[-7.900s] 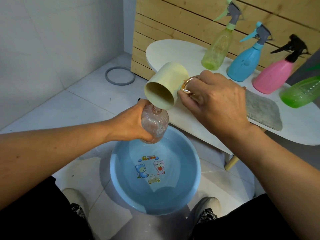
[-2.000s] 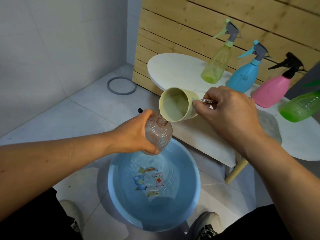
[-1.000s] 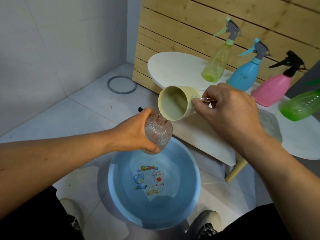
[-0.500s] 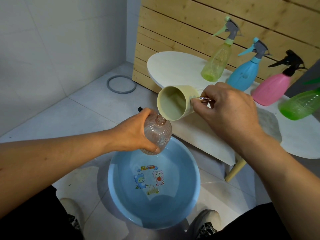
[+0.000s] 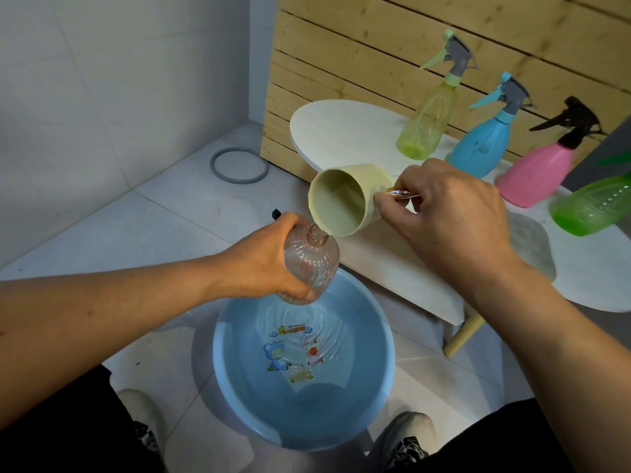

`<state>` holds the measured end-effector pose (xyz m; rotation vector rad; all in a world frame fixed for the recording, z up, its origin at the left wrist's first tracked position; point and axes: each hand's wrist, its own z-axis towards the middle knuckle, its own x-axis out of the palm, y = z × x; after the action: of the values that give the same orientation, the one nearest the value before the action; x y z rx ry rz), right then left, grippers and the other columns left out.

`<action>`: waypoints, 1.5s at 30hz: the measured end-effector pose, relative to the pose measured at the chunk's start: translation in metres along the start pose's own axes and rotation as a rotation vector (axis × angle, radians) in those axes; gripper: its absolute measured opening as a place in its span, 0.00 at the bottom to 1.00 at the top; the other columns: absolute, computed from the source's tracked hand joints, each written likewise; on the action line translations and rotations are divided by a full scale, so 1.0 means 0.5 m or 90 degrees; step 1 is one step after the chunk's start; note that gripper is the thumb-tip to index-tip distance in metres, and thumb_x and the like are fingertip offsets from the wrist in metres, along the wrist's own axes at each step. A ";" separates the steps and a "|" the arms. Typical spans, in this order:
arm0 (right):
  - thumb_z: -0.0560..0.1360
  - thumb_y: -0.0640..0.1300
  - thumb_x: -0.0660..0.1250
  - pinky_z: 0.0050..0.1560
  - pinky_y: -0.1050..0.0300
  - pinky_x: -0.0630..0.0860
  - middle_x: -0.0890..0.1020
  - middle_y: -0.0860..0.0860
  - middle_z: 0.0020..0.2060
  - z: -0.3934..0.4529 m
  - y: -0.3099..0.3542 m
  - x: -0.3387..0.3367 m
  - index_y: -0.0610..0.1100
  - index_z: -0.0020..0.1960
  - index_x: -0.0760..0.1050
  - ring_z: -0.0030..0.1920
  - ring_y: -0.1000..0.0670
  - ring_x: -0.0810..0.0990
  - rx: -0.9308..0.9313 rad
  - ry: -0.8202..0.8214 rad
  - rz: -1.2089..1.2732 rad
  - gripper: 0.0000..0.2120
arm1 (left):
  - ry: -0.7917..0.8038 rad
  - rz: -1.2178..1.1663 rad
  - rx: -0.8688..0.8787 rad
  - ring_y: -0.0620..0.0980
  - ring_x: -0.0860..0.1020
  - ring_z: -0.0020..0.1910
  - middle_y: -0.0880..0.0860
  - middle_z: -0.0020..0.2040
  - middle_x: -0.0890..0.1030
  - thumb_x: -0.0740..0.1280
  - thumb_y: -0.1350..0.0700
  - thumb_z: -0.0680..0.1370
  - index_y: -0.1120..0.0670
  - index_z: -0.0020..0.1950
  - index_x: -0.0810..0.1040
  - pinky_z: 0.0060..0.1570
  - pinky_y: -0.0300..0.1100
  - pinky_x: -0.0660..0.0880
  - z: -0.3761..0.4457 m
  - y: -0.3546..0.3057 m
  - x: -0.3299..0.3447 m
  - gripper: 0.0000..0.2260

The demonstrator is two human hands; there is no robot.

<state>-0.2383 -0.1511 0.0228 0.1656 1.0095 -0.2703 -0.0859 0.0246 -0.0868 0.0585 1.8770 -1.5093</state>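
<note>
- The clear ribbed bottle (image 5: 310,264) sits in mid-air over the far rim of the blue basin (image 5: 382,363), neck up and tipped slightly to the right; its open mouth lies just under the lip of the pale yellow cup (image 5: 345,199).
- The left hand (image 5: 269,264) wraps the bottle from the left, fingers curled under its base and thumb up by the shoulder; the forearm comes in level from the near left.
- The right hand (image 5: 444,206) pinches the cup's shiny handle (image 5: 399,192) between thumb and bent fingers; the cup is tilted far over, its mouth facing near-left and its lower lip touching or just above the bottle neck, I cannot tell which.
- The basin stands on the pale tiled floor (image 5: 170,216) between two shoes (image 5: 409,435); its water shows ripples over a cartoon print.
- Right of the hands is a white oval table (image 5: 341,131); a grey cloth (image 5: 532,247) lies on it; four spray bottles line its far side: yellow-green (image 5: 426,128), blue (image 5: 485,141), pink (image 5: 536,172), and a green one (image 5: 594,209) at the right edge.
- A wooden slat panel (image 5: 375,46) backs the table; a white tiled wall (image 5: 102,80) fills the far left; a grey ring (image 5: 239,165) lies on the floor near the corner.
- The table's near edge runs just right of the bottle and close behind the basin; bare floor spreads to the left.
</note>
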 end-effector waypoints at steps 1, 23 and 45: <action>0.79 0.57 0.64 0.34 0.52 0.71 0.76 0.49 0.36 0.000 0.000 0.000 0.45 0.42 0.77 0.35 0.46 0.73 -0.001 -0.001 0.000 0.17 | 0.000 -0.001 -0.001 0.38 0.77 0.57 0.39 0.60 0.75 0.86 0.49 0.60 0.42 0.70 0.64 0.51 0.35 0.79 0.000 0.000 0.000 0.45; 0.80 0.57 0.63 0.32 0.53 0.69 0.75 0.50 0.36 -0.002 0.003 0.002 0.45 0.43 0.77 0.36 0.46 0.74 -0.041 -0.032 -0.030 0.17 | -0.004 -0.010 0.001 0.38 0.77 0.57 0.38 0.59 0.75 0.86 0.50 0.61 0.41 0.68 0.64 0.49 0.33 0.77 -0.001 0.000 0.001 0.44; 0.80 0.56 0.63 0.32 0.58 0.59 0.75 0.49 0.37 -0.003 0.009 0.002 0.44 0.42 0.76 0.36 0.48 0.71 -0.086 -0.064 -0.084 0.17 | -0.006 -0.016 0.006 0.38 0.76 0.57 0.37 0.60 0.74 0.86 0.53 0.62 0.40 0.68 0.62 0.48 0.30 0.77 0.002 0.001 0.001 0.44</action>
<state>-0.2378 -0.1465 0.0214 -0.0370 0.9371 -0.3255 -0.0856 0.0237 -0.0875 0.0327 1.8701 -1.5325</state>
